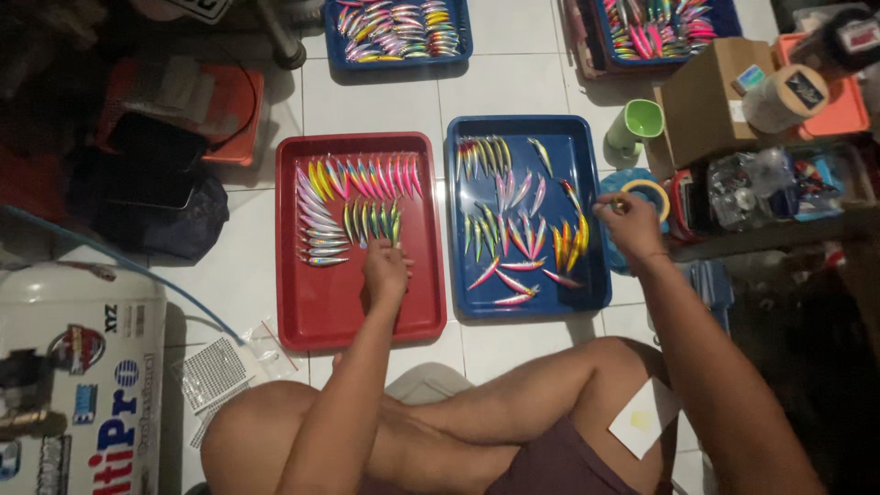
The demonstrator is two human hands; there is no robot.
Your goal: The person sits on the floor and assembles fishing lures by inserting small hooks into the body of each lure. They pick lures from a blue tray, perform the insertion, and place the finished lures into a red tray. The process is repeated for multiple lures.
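Crossed bare legs (440,440) fill the view nearest us, and beyond the knees sits the red tray (316,312), which we take as our landmark. Our left hand (385,270) lies on that tray's floor, fingers curled down at the near end of a green-and-yellow row of fishing lures (371,220); whether it pinches one or only touches it we cannot tell. More lures fan along the tray's far edge and down its left side in pink, yellow and silver. Just right of the red tray stands the blue tray (587,137), holding a looser scatter of lures. Our right hand (628,225) hovers over its right rim, fingertips drawn together as if on something small, though what is between them is too small to make out. Farther right of the red tray are a tape roll (647,194), a green cup (634,124) and a cardboard box (706,96). We judge the step in hand to be laying lures into neat rows on the red tray; the next move calls for a light grip and keeping each lure parallel to its neighbours.
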